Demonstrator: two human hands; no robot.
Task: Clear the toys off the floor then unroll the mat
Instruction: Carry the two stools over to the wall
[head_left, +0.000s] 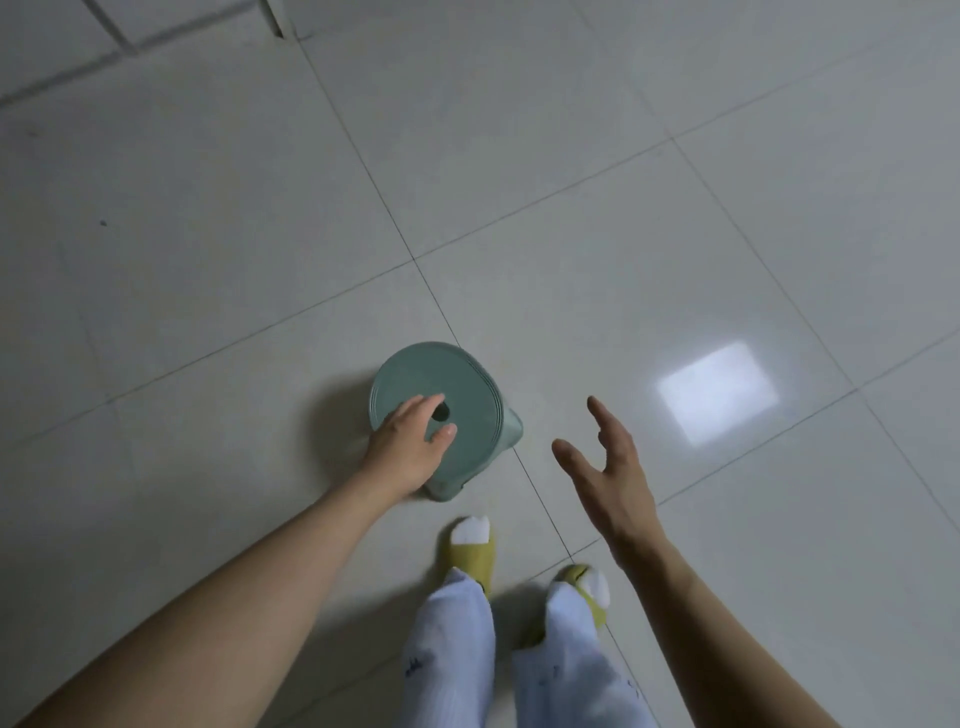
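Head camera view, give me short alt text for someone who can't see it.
A person's left hand rests on a green round-topped stool standing on a pale tiled floor. The right hand hovers open beside it, above yellow slippers.

stool (470, 395): muted teal-green, ringed grooves round the seat edge
floor (571, 156): pale grey-white tiles, thin dark grout lines
slippers (471, 558): mustard yellow
socks (471, 529): white
trousers (457, 644): white, small dark marks

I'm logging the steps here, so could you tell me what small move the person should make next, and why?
Probably curl the left hand round the rim of the green stool and lift it away. Its fingers already lie on the seat beside the centre hole, while the right hand hangs open and empty over the tiled floor.
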